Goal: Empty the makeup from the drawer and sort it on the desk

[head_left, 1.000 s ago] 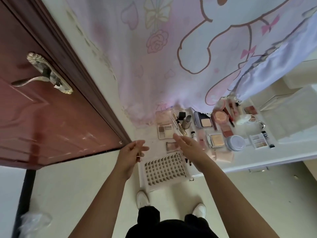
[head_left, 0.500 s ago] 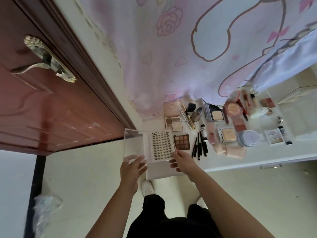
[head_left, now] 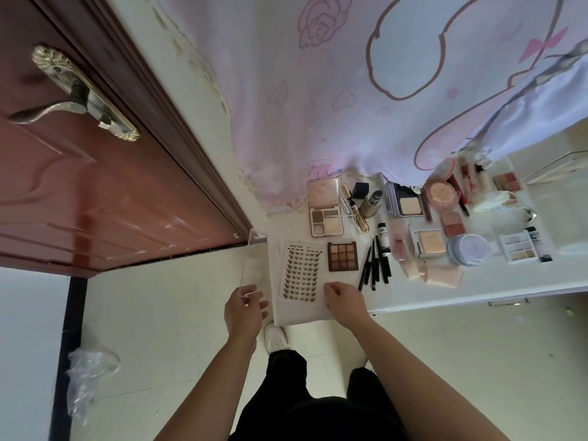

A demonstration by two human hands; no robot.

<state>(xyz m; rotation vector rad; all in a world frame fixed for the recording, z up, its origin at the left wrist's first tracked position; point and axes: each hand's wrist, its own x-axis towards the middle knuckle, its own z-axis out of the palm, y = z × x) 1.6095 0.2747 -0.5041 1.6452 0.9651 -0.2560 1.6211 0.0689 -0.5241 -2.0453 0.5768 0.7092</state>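
A person is standing at the white tabletop (head_left: 477, 289), black trousers (head_left: 286, 377) and a white shoe (head_left: 275, 338) showing below. The left hand (head_left: 243, 308) is pinching the near edge of a clear lid (head_left: 254, 265), which is hanging off the tabletop's left end; its grip is narrow, closed on that lid. The right hand (head_left: 345, 300) is resting on the near right corner of the lash tray (head_left: 302, 270); whether its grip is closed on the tray or only pressing it cannot be told. The tray is lying flat at the tabletop's left end, with rows of dark lashes showing. Just right of it a brown palette (head_left: 343, 256) is lying, then black pencils (head_left: 375, 264) fanned side by side. Farther back an open compact (head_left: 325, 207) is sitting, with more compacts, tubes and a round jar (head_left: 469, 249) spread to the right. A pink printed curtain (head_left: 350, 90) is hanging behind. A brown door (head_left: 95, 173) is standing at left.
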